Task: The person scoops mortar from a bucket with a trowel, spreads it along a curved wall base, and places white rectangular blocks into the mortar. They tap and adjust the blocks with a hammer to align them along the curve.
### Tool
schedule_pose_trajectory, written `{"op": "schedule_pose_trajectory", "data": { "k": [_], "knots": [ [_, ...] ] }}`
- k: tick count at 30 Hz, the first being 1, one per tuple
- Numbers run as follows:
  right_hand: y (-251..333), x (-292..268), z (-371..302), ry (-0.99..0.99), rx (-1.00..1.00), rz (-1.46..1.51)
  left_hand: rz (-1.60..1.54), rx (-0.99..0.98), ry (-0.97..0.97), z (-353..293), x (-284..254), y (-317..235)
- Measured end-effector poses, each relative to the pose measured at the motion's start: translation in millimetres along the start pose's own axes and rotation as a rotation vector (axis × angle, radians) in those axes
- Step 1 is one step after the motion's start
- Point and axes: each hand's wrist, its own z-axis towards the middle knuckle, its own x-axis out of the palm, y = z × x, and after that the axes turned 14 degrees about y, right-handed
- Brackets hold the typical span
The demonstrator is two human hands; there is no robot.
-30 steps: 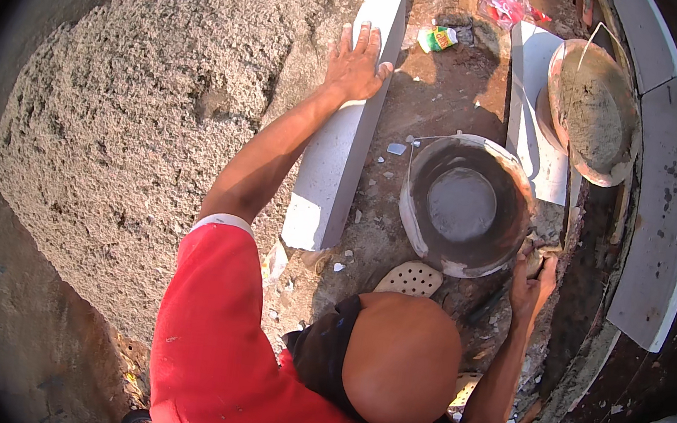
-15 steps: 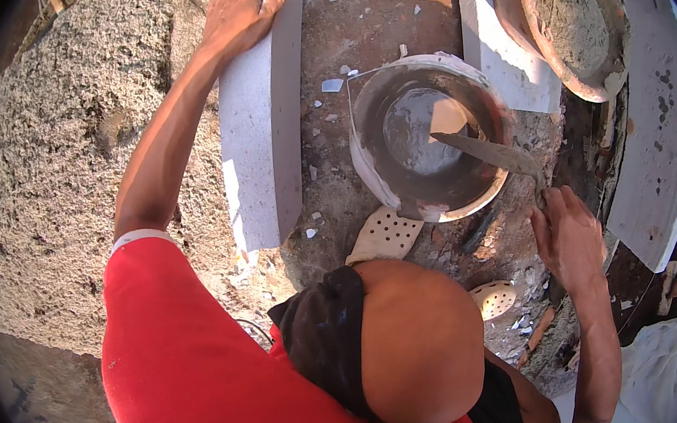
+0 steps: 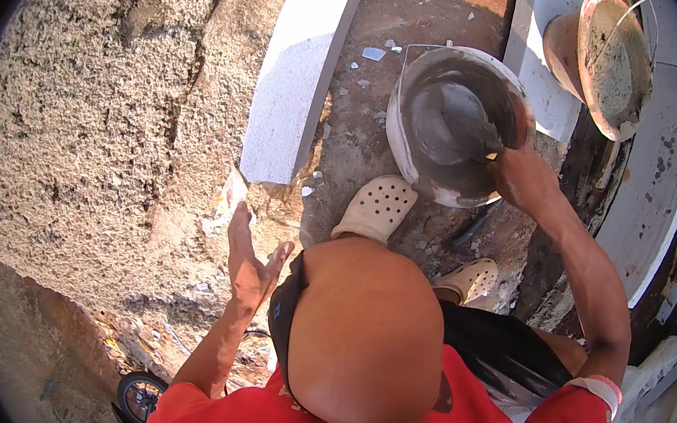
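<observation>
My right hand (image 3: 526,181) reaches over the near right rim of a round bucket (image 3: 397,126) and is closed on a trowel (image 3: 485,136). The trowel's blade is down inside the bucket, where it blends with the wet grey mortar (image 3: 442,110); its handle is mostly hidden by my fingers. My left hand (image 3: 250,272) is held in the air, fingers stretched and thumb apart, with nothing in it. It is just short of the near end of a long pale block (image 3: 288,105) and does not touch it.
Rough cement surface (image 3: 99,117) spreads over the left. A tilted pan of mortar (image 3: 617,76) is at the far right, by a white block (image 3: 554,111) and a curved grey panel (image 3: 657,164). My perforated clogs (image 3: 378,206) stand near the bucket, amid pale chips.
My left hand has come off the long block and moved back toward me. My right hand has moved left to the bucket, lowering the trowel into it. The view has shifted.
</observation>
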Motion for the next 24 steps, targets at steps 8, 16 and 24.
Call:
{"op": "schedule_pose_trajectory", "data": {
  "k": [8,16,24],
  "knots": [
    [-40,-11,-25,0.219,0.01,0.786,-0.565,-0.24,-0.298,103,41,-9],
    [-41,-3,-35,-0.097,-0.12,0.741,-0.668,-0.145,-0.347,114,19,-29],
    [52,-81,-13,-0.57,-0.598,0.439,-0.284,-0.108,-0.533,139,-49,-75]
  ]
}}
